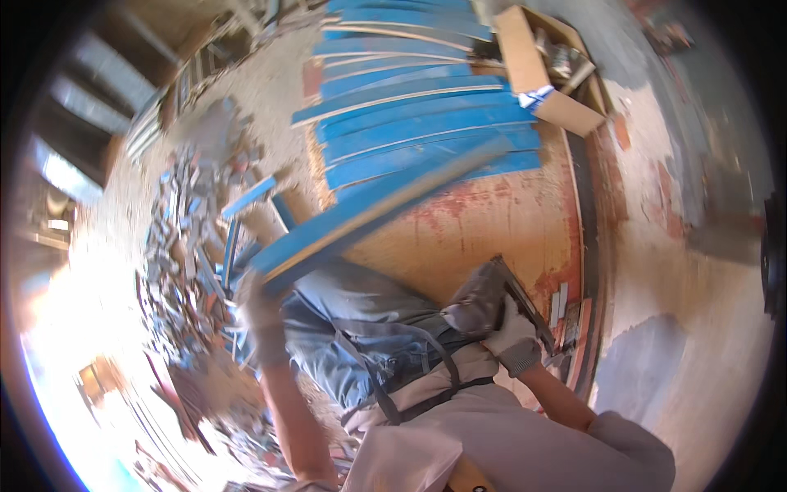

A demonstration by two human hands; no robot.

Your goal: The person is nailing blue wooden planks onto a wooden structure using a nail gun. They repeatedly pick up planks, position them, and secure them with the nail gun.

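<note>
Gloved in grey, the left hand is grasping the near end of a long blue plank at eight o'clock, and its outline is looking blurred. The plank is slanting from there past the centre, its far end pointing between one and two o'clock and overlapping the blue boards in the view; whether it is touching them, I cannot tell. A bare wood-coloured edge is showing along its length. At four o'clock the gloved right hand is resting against or holding a long dark object; I cannot tell whether the fingers are closing on it. Just beside that hand a dark shoe is showing, while the blue trousers are stretching from the centre toward seven o'clock. Toward twelve o'clock, a row of blue boards is lying roughly side by side. Between one and two o'clock an open cardboard box is standing beside the row, holding items too unclear to name. Around nine o'clock, a loose heap of offcuts is spreading over the ground, some pieces showing blue.
</note>
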